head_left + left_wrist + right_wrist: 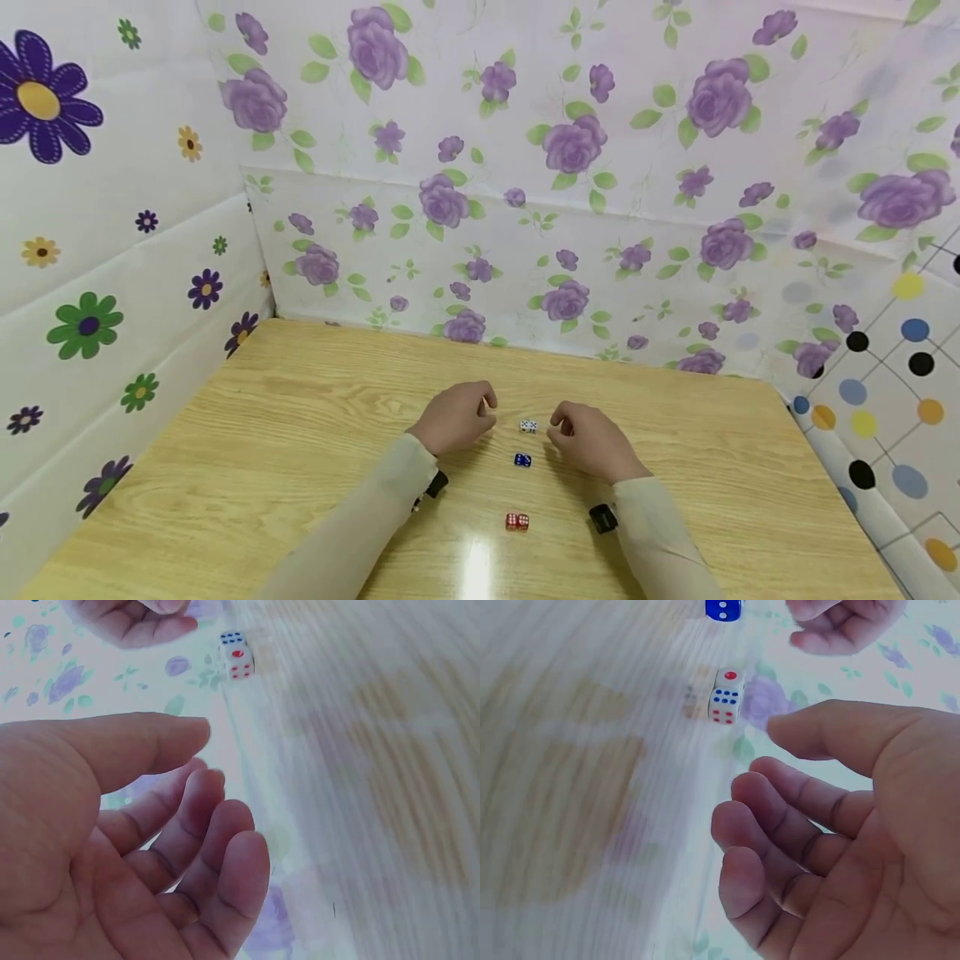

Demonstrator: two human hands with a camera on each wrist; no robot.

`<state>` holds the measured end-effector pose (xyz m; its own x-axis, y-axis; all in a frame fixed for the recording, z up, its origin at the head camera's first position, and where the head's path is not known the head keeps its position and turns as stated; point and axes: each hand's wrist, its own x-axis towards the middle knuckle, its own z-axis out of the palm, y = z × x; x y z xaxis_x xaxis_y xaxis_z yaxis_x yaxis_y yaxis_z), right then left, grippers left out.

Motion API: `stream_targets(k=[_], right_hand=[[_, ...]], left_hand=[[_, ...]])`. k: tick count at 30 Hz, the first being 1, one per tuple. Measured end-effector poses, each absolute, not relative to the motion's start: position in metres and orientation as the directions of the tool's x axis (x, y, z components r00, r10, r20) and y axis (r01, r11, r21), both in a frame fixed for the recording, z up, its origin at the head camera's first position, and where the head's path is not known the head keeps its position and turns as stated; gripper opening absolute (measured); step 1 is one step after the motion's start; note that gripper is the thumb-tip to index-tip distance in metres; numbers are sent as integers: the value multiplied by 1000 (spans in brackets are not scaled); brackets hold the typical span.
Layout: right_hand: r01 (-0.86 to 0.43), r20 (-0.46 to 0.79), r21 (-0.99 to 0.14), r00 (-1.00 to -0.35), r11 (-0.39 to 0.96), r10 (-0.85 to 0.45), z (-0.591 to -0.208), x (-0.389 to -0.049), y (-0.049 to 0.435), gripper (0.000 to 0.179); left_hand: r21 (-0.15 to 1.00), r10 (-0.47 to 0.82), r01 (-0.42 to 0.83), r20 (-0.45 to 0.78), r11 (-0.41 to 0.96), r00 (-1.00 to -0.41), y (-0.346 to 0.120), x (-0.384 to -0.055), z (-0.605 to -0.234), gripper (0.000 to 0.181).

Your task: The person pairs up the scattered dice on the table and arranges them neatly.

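A pair of white dice (528, 426) sits side by side on the table between the two hands. My left hand (457, 417) is to their left and my right hand (592, 442) to their right, both apart from them. Loosely bent fingers and nothing held show on the left hand (150, 832) in the left wrist view; the right hand (832, 832) looks the same in the right wrist view. Nearer to me lie blue dice (522, 460), touching each other, and further down a pair of red dice (517, 522).
The wooden table (315, 400) meets a wall of purple-flowered cloth (487, 225) at the back. Patterned cloth also hangs at the left and right sides. Each wrist carries a small black device, such as the one (603, 518) on the right.
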<state>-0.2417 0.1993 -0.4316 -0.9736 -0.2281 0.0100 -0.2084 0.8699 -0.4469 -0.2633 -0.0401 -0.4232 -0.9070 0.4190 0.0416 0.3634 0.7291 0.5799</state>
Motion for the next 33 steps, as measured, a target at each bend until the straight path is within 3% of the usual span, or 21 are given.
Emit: stream_targets(k=[7,14,33], right_hand=[[-195,80,-459,-981,867,-179,-433,-235,213,6],[-209,132,-475,-977,855,-165,-430,-227,222,6],[-263,255,-442,-953,858,-161,-424,-220,239,20]], left_hand=[[603,337,317,85,732,-938,-50,-263,-417,22],[601,331,332,116,727,-936,-55,-262,-411,19],[635,275,312,159,707,-948,-68,-266,-404,18]])
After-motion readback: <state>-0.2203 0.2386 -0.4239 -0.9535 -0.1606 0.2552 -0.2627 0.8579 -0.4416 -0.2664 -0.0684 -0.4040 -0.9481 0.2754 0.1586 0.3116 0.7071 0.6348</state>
